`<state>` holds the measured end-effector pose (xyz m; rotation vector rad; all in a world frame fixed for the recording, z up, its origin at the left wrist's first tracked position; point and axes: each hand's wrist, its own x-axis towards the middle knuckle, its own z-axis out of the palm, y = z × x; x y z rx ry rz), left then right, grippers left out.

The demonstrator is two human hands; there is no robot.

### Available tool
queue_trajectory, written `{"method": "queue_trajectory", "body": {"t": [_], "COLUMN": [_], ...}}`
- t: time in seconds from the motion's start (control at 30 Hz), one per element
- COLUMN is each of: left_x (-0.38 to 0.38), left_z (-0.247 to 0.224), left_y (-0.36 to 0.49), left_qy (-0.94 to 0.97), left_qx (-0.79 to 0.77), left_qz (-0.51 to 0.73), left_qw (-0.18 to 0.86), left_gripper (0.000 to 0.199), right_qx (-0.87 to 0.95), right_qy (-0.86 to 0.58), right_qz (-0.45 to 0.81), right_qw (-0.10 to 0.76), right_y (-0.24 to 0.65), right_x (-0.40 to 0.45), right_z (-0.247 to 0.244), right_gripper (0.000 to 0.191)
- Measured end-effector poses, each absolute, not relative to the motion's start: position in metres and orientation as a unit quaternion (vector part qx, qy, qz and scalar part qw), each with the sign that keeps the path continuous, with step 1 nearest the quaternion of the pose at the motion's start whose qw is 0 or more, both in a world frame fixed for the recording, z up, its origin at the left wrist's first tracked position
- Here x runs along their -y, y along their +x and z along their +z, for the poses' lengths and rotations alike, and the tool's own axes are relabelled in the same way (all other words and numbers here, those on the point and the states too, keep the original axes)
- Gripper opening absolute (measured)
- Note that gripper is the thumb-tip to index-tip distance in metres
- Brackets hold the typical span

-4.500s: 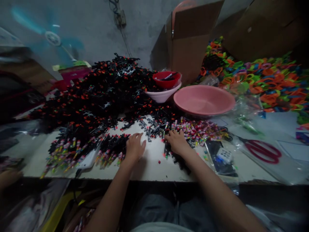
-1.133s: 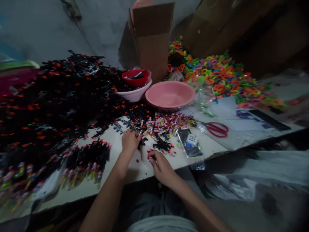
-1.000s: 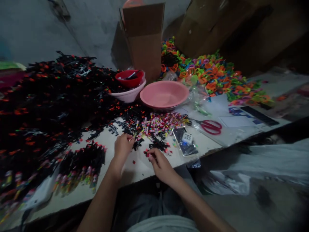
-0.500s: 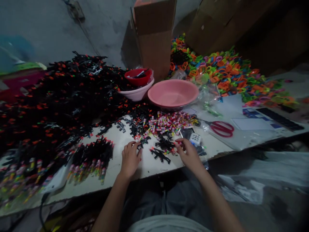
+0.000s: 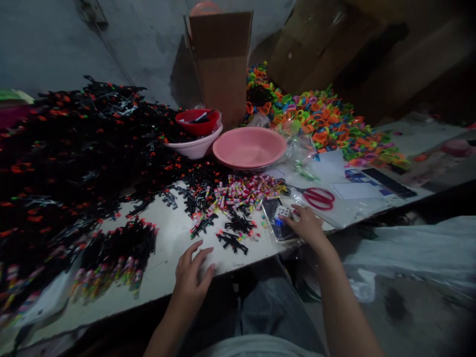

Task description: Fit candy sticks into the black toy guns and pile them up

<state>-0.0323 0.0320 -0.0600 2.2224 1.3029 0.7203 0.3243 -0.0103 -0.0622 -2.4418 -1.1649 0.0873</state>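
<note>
My left hand point(image 5: 193, 270) is over the table's front edge, its fingers apart and nothing in them. Just beyond it lie small black toy guns point(image 5: 232, 242) with orange tips. At the right, my right hand point(image 5: 303, 223) has its thumb and fingers around a small white device with buttons point(image 5: 283, 212), where a blue light shows. That device rests on a dark, plastic-wrapped flat item point(image 5: 273, 218). Behind the toy guns lies a heap of small pink, white and yellow pieces point(image 5: 245, 191).
A large heap of black toy guns point(image 5: 85, 144) covers the left. Behind are a pink basin point(image 5: 249, 148), a red bowl point(image 5: 197, 124), a carton point(image 5: 223, 79) and a colourful plastic heap point(image 5: 320, 119). Red-handled scissors point(image 5: 319, 198) lie at the right.
My left hand has drawn back from the toy guns and opened. My right hand has moved right, from the toy guns to the white device. The view has shifted to the right.
</note>
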Motion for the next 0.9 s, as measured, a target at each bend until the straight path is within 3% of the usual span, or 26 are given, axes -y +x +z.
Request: {"method": "queue_trajectory", "body": {"t": [0.1,0.37,0.53,0.7,0.9], "left_x": [-0.013,-0.001,-0.010,-0.010,-0.002], "left_z": [-0.059,-0.042,-0.034,-0.029,-0.035], "left_y": [-0.028,0.019,0.041,0.037,0.015], "left_qy": [0.773,0.686,0.645,0.581,0.532], "left_qx": [-0.471,-0.401,-0.384,-0.393,-0.416], "left_qz": [0.298,0.315,0.336,0.327,0.357], "left_qw": [0.305,0.518,0.569,0.633,0.646], "left_gripper": [0.025,0.032,0.048,0.030,0.030], "right_qx": [0.463,0.480,0.537,0.543,0.546], "right_qy": [-0.861,-0.783,-0.707,-0.639,-0.611], "right_qz": [0.054,0.068,0.115,0.256,0.326], "right_qw": [0.205,0.390,0.446,0.482,0.472], "right_y": [0.333,0.289,0.233,0.195,0.185], "right_x": [0.009,0.007,0.020,0.025,0.019], "right_z": [-0.068,-0.049,-0.020,-0.013,-0.020], "right_gripper": [0.050,0.039,0.029,0.024,0.029]}}
